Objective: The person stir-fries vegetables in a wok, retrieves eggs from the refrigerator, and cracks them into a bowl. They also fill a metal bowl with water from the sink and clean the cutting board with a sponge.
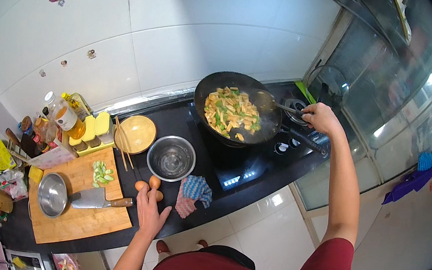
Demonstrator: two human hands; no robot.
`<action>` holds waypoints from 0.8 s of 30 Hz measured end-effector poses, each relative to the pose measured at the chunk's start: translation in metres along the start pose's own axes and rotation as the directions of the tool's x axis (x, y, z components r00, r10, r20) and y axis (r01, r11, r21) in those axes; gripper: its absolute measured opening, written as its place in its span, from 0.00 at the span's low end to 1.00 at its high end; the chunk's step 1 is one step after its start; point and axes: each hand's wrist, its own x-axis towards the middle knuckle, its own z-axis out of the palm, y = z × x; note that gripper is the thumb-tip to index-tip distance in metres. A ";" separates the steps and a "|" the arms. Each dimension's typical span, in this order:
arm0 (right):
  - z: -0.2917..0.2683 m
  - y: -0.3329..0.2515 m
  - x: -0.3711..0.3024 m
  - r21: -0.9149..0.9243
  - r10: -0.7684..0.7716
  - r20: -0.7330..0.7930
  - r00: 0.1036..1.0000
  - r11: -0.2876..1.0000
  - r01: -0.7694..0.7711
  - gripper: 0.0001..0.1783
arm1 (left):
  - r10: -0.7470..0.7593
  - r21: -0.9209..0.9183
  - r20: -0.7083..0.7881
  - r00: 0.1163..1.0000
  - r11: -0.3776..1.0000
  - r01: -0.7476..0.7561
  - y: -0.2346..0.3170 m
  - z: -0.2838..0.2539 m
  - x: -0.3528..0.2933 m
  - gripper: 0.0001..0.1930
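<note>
My right hand (323, 119) is closed around the dark handle of a metal spatula (286, 108), held at the right side of a black wok (270, 125). The spatula's head lies inside the wok, beside cut yellowish and green food (232, 110). At the counter's front, my left hand (150, 212) reaches over several brown eggs (155, 182); its fingers are stretched out against them and its thumb stands apart. No egg is visibly lifted. Just beyond the eggs stands a steel bowl (191, 159), which seems to hold clear liquid.
Left of the eggs, a cutting board (68, 227) bears a cleaver (92, 199), a metal bowl (52, 195) and sliced green pieces (102, 174). Chopsticks (124, 143) rest across a yellow plate (141, 130). Folded cloths (193, 196) lie near the edge. A glass lid (331, 81) leans behind the stove.
</note>
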 end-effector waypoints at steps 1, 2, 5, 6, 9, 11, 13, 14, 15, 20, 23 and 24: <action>0.002 0.007 0.010 0.038 0.060 0.017 0.998 0.997 -0.061 0.17 | 0.010 -0.003 0.003 1.000 1.000 -0.010 0.002 0.002 -0.001 0.40; 0.007 0.011 0.022 0.077 0.115 0.039 0.993 0.990 -0.117 0.16 | 0.016 -0.002 0.006 1.000 1.000 -0.016 0.005 0.002 -0.004 0.40; 0.045 0.030 0.063 0.486 0.129 0.173 0.976 0.851 -0.199 0.09 | 0.032 -0.019 0.015 0.999 0.999 -0.032 0.013 0.003 -0.006 0.38; 0.059 0.027 0.078 0.535 0.112 0.196 0.974 0.821 -0.202 0.09 | 0.035 -0.026 0.022 0.999 0.999 -0.035 0.013 0.003 -0.006 0.38; 0.083 -0.029 0.088 0.542 -0.002 0.160 0.987 0.836 -0.086 0.11 | 0.021 -0.019 0.018 1.000 1.000 -0.020 0.012 -0.001 -0.009 0.37; 0.087 -0.040 0.085 0.361 -0.181 0.016 0.983 0.918 0.163 0.13 | 0.035 -0.047 0.027 0.999 0.998 -0.034 0.015 0.002 -0.007 0.37; 0.083 -0.051 0.073 0.065 -0.361 -0.055 0.931 0.929 0.364 0.14 | 0.037 -0.068 0.039 0.999 0.997 -0.034 0.017 0.007 -0.006 0.38; 0.076 -0.068 0.057 -0.054 -0.367 -0.031 0.930 0.929 0.365 0.17 | 0.027 -0.071 0.038 0.999 0.997 -0.024 0.017 0.008 -0.006 0.38; 0.065 -0.078 0.038 -0.125 -0.414 -0.010 0.910 0.904 0.409 0.18 | 0.018 -0.087 0.040 0.999 0.996 -0.014 0.016 0.009 -0.006 0.38; 0.022 -0.069 -0.020 -0.349 -0.520 0.103 0.848 0.779 0.520 0.21 | 0.018 -0.188 0.073 0.997 0.982 -0.004 0.021 0.029 0.002 0.36; -0.004 -0.062 -0.046 -0.424 -0.491 0.119 0.863 0.761 0.491 0.21 | 0.036 -0.260 0.041 0.999 0.965 -0.024 0.020 0.047 0.007 0.34; -0.012 -0.058 -0.051 -0.443 -0.486 0.109 0.867 0.757 0.480 0.21 | -0.018 -0.336 0.075 0.997 0.941 0.042 0.015 0.057 0.008 0.34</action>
